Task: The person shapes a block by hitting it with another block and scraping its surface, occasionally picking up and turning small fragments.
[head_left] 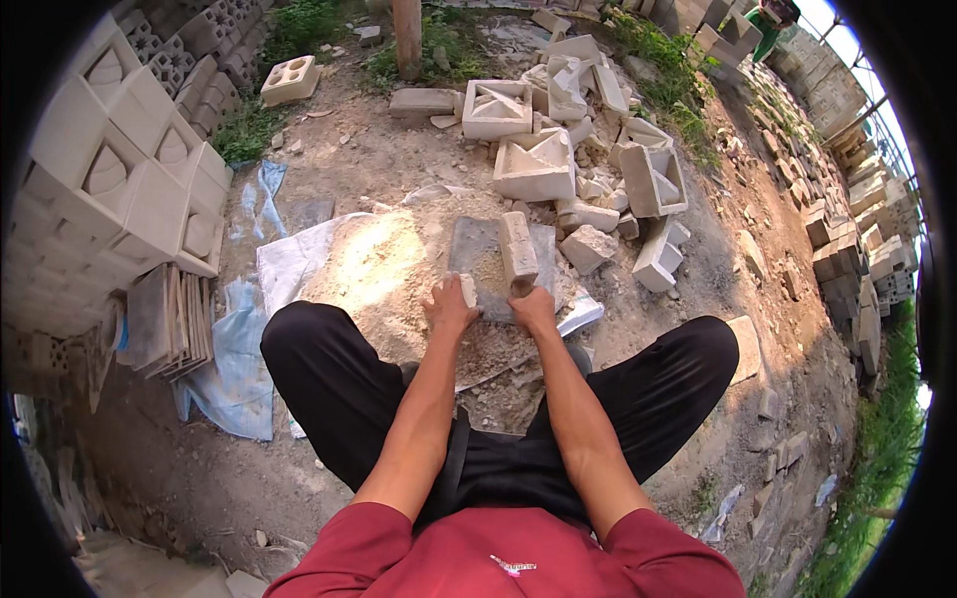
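Note:
My right hand [535, 311] is closed round the short dark near end of a block-headed mallet [516, 249], whose long pale head points away from me. Beneath it lies a flat grey slab [474, 239] strewn with crumbs. At the slab's near left edge, the fingers of my left hand [450, 304] grip a small pale chunk of block [469, 290]. A heap of pale crushed grit [379, 254] spreads left of the slab over a white sack [292, 261]. Both hands are low between my bent knees.
Broken decorative blocks [535, 164] pile up beyond the slab to the right. Stacked blocks [105, 149] form a wall at left, beside leaning thin boards [169, 319]. A post [408, 40] stands at the back. Another person [773, 20] is at the far right.

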Available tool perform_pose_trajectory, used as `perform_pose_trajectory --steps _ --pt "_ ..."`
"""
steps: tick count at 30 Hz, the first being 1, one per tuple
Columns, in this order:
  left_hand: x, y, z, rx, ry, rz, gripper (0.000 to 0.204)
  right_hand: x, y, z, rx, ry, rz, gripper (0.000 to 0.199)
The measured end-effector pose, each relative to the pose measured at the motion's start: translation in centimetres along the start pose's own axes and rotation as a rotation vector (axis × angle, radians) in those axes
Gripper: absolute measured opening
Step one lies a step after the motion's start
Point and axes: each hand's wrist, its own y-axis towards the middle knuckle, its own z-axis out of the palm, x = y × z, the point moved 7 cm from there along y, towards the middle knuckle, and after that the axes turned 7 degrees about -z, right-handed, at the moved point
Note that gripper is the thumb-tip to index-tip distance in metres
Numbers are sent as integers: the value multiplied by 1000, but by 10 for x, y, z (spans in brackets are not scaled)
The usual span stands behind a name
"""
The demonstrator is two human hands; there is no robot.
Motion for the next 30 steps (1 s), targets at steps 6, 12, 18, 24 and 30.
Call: perform_pose_trajectory --steps 6,12,18,24,30 --pt "8 14 3 -56 -87 78 91 -9 -11 -36 -231 -69 105 54" --pt "51 14 -43 -365 -500 -124 87 18 -40 17 -46 -122 31 59" --pt "106 8 -105 -689 -1091 -466 83 63 -53 74 341 29 -310 50" --pt "98 -4 -104 -679 -985 -367 87 56 -19 17 33 -2 -155 47" --pt "91 -9 -69 -514 -682 -205 91 35 21 -18 -36 143 108 42"
